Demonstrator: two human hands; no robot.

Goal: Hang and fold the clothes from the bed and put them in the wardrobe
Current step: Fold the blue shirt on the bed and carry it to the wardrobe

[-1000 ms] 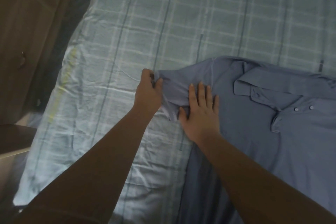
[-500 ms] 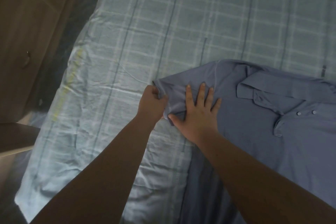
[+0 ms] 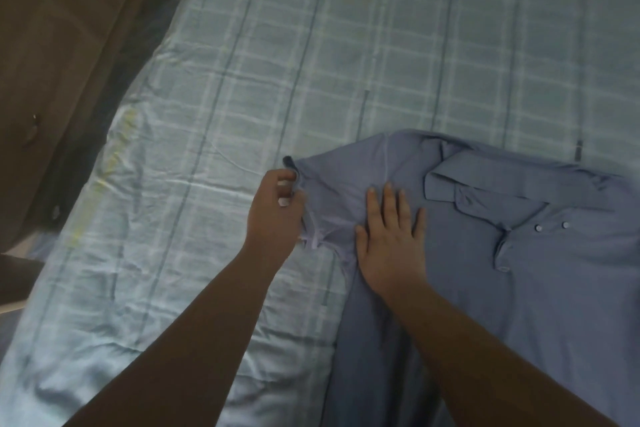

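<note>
Shirt (image 3: 519, 288): face up on the bed (image 3: 311, 62), collar and buttons showing.
Left hand (image 3: 275, 215): curled on the end of the sleeve (image 3: 332, 198).
Right hand (image 3: 391, 243): flat, fingers straight, pinning the shoulder.
Change: sleeve lies smoother than a second ago — likely ready to fold.

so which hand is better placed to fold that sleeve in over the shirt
Left: the left hand grips the sleeve at its cuff, while the right hand lies flat, pinning the shirt.

Home bedroom — checked bedsheet (image 3: 381, 45), wooden wardrobe (image 3: 52, 45) alongside.
</note>
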